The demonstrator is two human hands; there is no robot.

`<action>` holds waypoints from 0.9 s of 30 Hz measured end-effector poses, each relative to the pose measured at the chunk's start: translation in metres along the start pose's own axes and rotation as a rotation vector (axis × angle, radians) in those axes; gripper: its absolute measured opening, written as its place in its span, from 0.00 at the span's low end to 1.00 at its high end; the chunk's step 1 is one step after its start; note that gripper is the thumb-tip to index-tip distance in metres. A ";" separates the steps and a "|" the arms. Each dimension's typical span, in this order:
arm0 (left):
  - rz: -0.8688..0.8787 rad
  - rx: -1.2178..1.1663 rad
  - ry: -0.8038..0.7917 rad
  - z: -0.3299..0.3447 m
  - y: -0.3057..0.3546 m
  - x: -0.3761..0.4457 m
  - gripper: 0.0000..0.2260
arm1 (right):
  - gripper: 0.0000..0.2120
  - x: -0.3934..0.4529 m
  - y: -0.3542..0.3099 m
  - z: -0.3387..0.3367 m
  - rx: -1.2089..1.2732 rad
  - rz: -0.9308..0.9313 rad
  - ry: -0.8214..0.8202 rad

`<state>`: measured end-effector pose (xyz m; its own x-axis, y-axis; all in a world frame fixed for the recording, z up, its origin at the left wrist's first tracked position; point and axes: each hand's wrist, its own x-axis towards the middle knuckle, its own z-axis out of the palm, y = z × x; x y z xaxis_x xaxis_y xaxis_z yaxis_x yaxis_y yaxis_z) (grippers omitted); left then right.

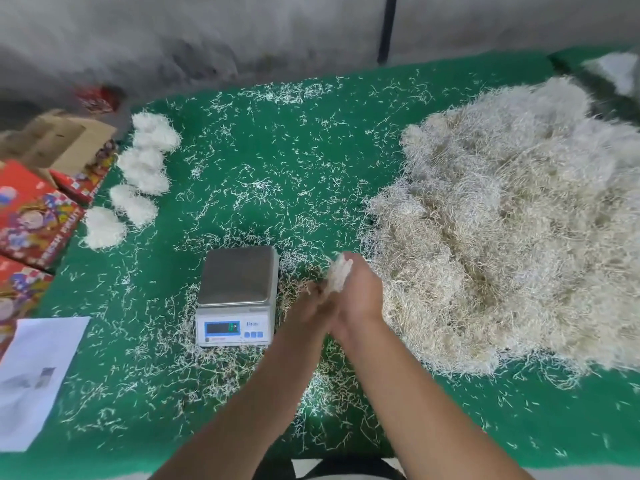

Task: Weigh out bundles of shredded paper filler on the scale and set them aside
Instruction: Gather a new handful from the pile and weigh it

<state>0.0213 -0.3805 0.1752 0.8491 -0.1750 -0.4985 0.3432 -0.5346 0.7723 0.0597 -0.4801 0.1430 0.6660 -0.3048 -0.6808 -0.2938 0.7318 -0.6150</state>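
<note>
A small digital scale [237, 296] with a bare steel platter stands on the green table [277, 161], just left of my hands. Between my left hand [317, 306] and my right hand [358, 292] a small bundle of white shredded paper [337, 275] is pressed, both hands closed around it; its top sticks out above my fingers. The big heap of shredded paper [512, 230] fills the right side of the table, touching distance from my right hand. Several finished white bundles [138, 181] lie in a row at the far left.
Loose paper shreds are scattered all over the green surface. Red printed boxes [31, 209] and a brown cardboard box [59, 140] sit at the left edge. A white sheet of paper [34, 375] lies at the near left. A grey wall runs behind the table.
</note>
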 end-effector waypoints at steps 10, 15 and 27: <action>0.637 0.588 0.361 -0.020 -0.012 0.027 0.21 | 0.28 -0.026 0.026 0.014 0.194 0.211 -0.436; 0.508 0.398 0.438 -0.046 -0.003 0.068 0.24 | 0.33 -0.030 0.013 0.010 0.098 0.367 -0.598; 0.236 -0.277 0.180 -0.085 -0.030 0.103 0.17 | 0.26 -0.020 0.034 0.043 -0.496 0.086 -0.335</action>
<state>0.1325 -0.3123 0.1336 0.9659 -0.1055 -0.2364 0.2045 -0.2492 0.9466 0.0657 -0.4233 0.1531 0.7820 0.0103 -0.6232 -0.5869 0.3488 -0.7307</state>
